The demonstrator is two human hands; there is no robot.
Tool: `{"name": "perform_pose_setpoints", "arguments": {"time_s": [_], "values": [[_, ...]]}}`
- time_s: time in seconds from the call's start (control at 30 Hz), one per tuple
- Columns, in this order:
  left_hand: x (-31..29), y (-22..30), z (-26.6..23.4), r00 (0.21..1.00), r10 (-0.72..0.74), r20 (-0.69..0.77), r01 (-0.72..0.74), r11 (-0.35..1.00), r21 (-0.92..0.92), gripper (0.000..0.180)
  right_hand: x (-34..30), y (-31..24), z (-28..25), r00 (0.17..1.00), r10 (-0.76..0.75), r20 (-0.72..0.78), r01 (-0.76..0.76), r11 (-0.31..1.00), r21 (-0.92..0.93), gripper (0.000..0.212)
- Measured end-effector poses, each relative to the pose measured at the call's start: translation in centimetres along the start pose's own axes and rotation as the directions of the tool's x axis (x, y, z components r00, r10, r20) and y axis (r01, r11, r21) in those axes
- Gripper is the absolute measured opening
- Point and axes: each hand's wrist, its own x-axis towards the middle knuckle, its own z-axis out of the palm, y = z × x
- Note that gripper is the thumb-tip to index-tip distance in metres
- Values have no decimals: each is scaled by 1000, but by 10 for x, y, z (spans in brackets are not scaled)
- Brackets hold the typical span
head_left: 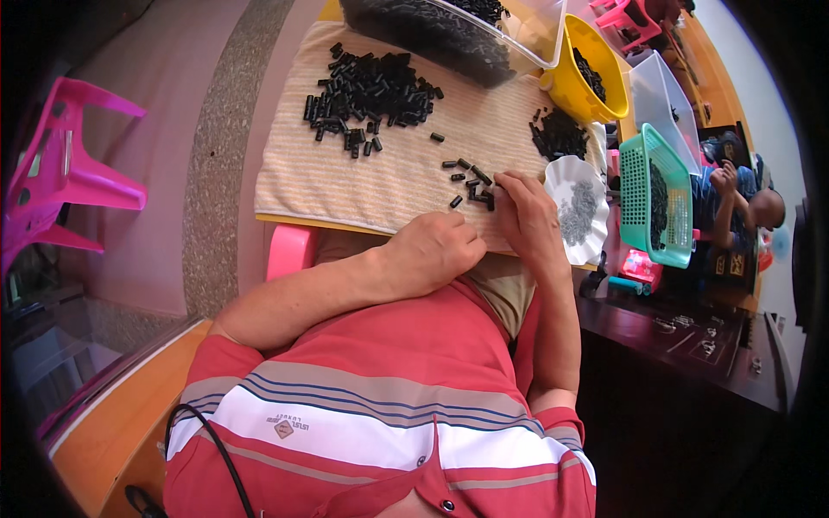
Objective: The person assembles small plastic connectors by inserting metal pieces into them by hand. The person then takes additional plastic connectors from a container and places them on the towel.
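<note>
A small loose group of short black cylindrical pieces (472, 183) lies on the striped cream towel in front of me. My right hand (528, 211) bends down at the right side of this group, its fingertips close together beside the nearest pieces. My left hand (434, 250) rests at the towel's near edge with its fingers curled inward. Whatever either hand has between its fingers is hidden. Farther left is a big pile of the same black pieces (376, 91). A heap of smaller black parts (559, 135) lies at the right, beyond a white fluted dish (596, 207) of small greyish bits.
A clear plastic bin (432, 39) of black parts stands at the far edge. To its right are a yellow basket (610, 104) and a green basket (636, 190), both holding black parts. Pink stools (82, 164) stand left. Another person (734, 203) sits at the right.
</note>
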Motion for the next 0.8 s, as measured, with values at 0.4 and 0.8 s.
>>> {"name": "perform_pose_setpoints", "arguments": {"time_s": [0.4, 0.8], "values": [[0, 2, 0, 999, 22, 25, -23, 1000, 11, 5, 9, -4, -4, 980, 71, 187, -82, 995, 50, 38], [1, 3, -7, 998, 35, 45, -36, 999, 18, 7, 54, -9, 24, 987, -20, 158, 5, 995, 95, 34]]}}
